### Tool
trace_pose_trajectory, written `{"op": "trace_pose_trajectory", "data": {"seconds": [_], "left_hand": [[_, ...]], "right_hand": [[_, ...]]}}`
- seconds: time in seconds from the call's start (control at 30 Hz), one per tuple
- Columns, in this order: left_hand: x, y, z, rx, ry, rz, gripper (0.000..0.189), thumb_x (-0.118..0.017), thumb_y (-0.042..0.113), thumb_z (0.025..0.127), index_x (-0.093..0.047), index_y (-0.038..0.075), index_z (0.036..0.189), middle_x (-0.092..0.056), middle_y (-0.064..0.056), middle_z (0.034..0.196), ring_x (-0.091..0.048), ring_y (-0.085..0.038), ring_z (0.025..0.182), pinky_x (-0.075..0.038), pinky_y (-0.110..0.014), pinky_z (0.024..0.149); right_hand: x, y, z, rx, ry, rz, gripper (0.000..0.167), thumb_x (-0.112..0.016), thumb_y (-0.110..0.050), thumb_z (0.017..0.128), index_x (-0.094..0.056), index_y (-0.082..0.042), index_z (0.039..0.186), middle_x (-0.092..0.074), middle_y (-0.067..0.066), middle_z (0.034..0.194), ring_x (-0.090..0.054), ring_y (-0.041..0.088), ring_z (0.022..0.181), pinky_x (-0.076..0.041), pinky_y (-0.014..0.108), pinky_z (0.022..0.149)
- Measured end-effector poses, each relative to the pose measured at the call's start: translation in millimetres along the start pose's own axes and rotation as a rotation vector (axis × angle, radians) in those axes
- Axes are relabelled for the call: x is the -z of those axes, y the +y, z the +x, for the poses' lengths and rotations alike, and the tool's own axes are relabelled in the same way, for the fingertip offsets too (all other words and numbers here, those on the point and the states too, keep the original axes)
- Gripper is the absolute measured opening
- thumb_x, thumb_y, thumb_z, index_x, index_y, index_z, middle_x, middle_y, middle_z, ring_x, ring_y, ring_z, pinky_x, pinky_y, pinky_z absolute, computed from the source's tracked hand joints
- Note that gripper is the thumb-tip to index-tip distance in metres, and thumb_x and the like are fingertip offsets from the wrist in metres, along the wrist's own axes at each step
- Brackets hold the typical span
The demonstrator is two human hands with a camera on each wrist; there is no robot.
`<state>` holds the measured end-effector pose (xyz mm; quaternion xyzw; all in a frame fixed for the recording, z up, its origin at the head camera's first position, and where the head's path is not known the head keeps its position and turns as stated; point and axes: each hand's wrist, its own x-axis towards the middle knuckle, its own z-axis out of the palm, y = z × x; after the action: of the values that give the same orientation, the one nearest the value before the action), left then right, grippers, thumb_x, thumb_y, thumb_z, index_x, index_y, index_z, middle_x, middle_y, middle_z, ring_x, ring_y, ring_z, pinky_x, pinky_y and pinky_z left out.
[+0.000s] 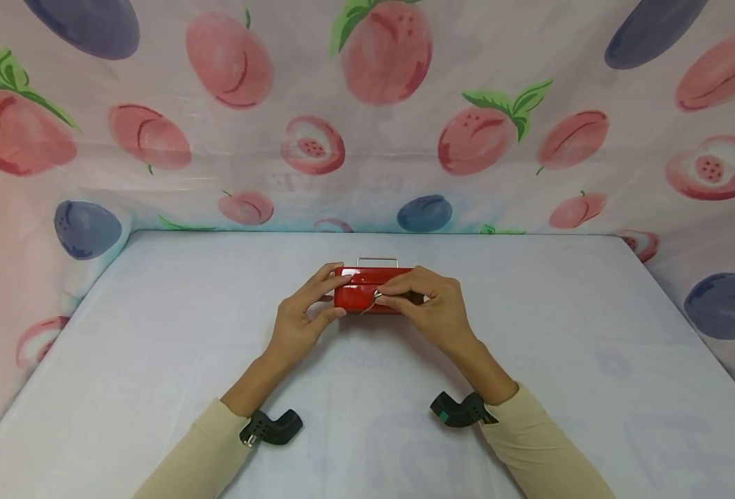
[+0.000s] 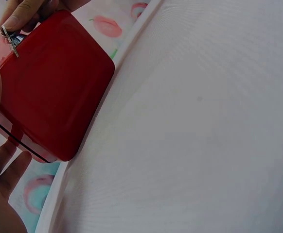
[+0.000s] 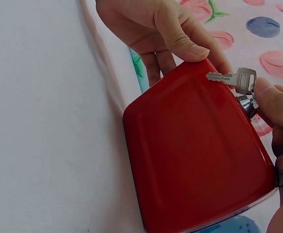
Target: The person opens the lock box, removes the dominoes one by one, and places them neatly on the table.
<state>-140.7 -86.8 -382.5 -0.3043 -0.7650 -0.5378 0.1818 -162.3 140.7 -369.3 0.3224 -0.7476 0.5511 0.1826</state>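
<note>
A shiny red metal cash box (image 1: 353,299) stands on the white table. My left hand (image 1: 295,320) holds its left end, the thumb near the front edge and the fingers around the far side. My right hand (image 1: 437,308) has thumb and forefinger pinched together at the silver lock (image 3: 249,105) on the box; the key they pinch is mostly hidden by the fingertips. A second flat silver key (image 3: 241,80) dangles from the same ring, its blade lying across the red face. The box lid looks closed.
A thin wire handle (image 1: 377,259) rises at the back of the box. White cloth (image 1: 367,430) covers the table. Behind and at the sides hangs a fruit-patterned curtain (image 1: 367,138). Black wrist mounts (image 1: 274,427) sit at both cuffs.
</note>
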Motion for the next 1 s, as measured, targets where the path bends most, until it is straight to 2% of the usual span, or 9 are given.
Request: {"op": "trace_pose_trajectory", "data": {"seconds": [0.3,0.6,0.8,1.0], "left_hand": [[0.7,0.9,0.4,0.001,0.000,0.011,0.047,-0.070,-0.010,0.078,-0.058,-0.006,0.123,-0.049,-0.023,0.136,-0.049,-0.033,0.123,-0.051,-0.054,0.082],[0.7,0.4,0.4,-0.011,0.003,0.024,0.047,-0.071,-0.009,0.078,-0.058,-0.005,0.123,-0.050,-0.023,0.135,-0.050,-0.033,0.122,-0.051,-0.053,0.082],[0.3,0.4,-0.1,0.001,-0.001,0.034,0.050,-0.071,-0.008,0.077,-0.059,0.000,0.126,-0.050,-0.023,0.135,-0.051,-0.031,0.122,-0.052,-0.050,0.082],[-0.4,1.1,0.2,-0.009,0.008,0.035,0.050,-0.071,-0.011,0.076,-0.060,-0.002,0.124,-0.051,-0.023,0.134,-0.052,-0.032,0.120,-0.052,-0.051,0.081]], "right_hand": [[-1.1,-29.2,7.0,0.063,0.014,0.001,0.021,-0.077,0.016,0.066,-0.072,0.005,0.083,-0.066,0.014,0.080,-0.049,0.017,0.062,-0.040,0.022,0.049],[-3.4,-32.0,7.2,0.077,0.025,-0.048,0.022,-0.078,0.016,0.066,-0.072,0.004,0.084,-0.064,0.012,0.075,-0.045,0.020,0.057,-0.038,0.022,0.047],[-6.4,-32.7,5.8,0.058,0.049,-0.048,0.021,-0.077,0.016,0.067,-0.072,0.004,0.083,-0.063,0.010,0.073,-0.044,0.020,0.056,-0.037,0.021,0.048],[-9.1,-35.7,4.9,0.063,0.071,-0.050,0.019,-0.077,0.016,0.067,-0.072,0.006,0.082,-0.063,0.012,0.072,-0.043,0.023,0.055,-0.035,0.022,0.047]]}}
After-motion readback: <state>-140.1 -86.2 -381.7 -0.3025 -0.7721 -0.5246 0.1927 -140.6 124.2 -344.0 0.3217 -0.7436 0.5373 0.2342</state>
